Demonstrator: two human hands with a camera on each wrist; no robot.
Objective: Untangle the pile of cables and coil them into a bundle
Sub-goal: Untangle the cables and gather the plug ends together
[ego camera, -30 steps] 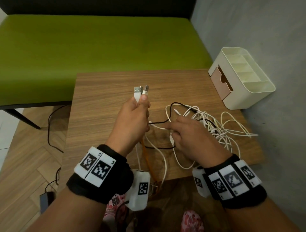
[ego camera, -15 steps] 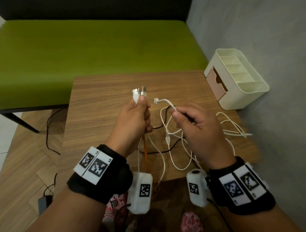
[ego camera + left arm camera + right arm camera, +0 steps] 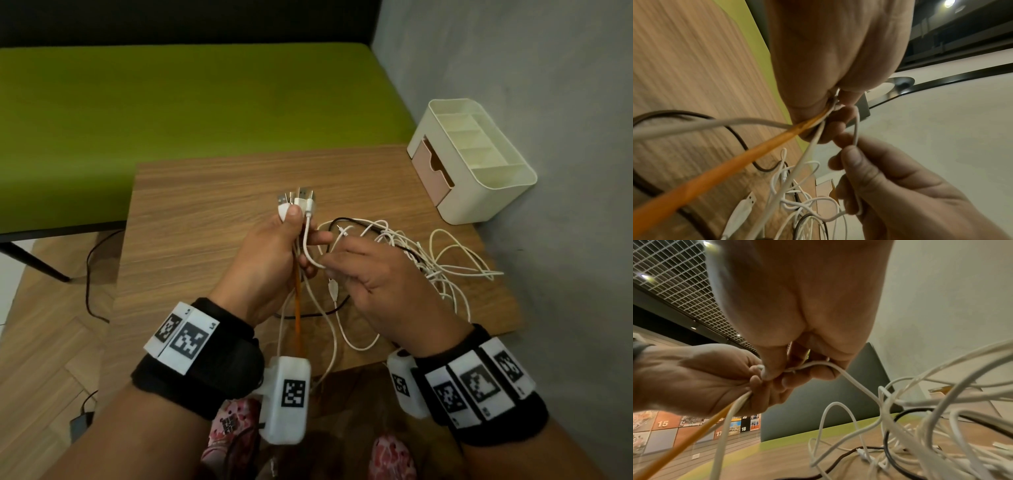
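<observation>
**Left hand** [image 3: 270, 260]: raised above the middle of the desk [image 3: 205, 222]. Fingers curled tight round a cluster of plug ends [image 3: 297, 202], thumb pressed on top. Trailing below the fist toward the near edge: an orange cable [image 3: 297, 308] and several white ones.

**Change over the last half second:** one more white plug in the cluster. Previously carried free in the right hand, just beside the left fist. Now seated against the others, with its white cable [image 3: 307, 240] looping down from the fist. Cluster visibly thicker than a second ago.

**Right hand** [image 3: 373, 274]: moved down and in, now touching the left fingers. Thumb and forefinger pinching that same white cable a little below the fist. Remaining fingers loosely curled, with part of the strand apparently running across them in the left wrist view.

**Remaining tangle** [image 3: 428, 260]: on the right half of the desk, mostly white strands with a black cable [image 3: 342, 221] threaded through. Loose loops spilling toward the right edge. One small white connector hanging between the two hands.

**Also present:** cream organiser [image 3: 479, 161] at the far right corner, apart from the cables. Green bench [image 3: 171, 102] beyond the far edge.

**Assessment:**
- One more end gathered, so sorting appears to be advancing, end by end, into the left fist.
- Coiling not yet started, and most of the cable length still knotted in the pile.
- Likely next: sliding the pinch along the strand to draw it out of the tangle.
- Risk: crossings with the black cable tightening under a hard pull.
</observation>
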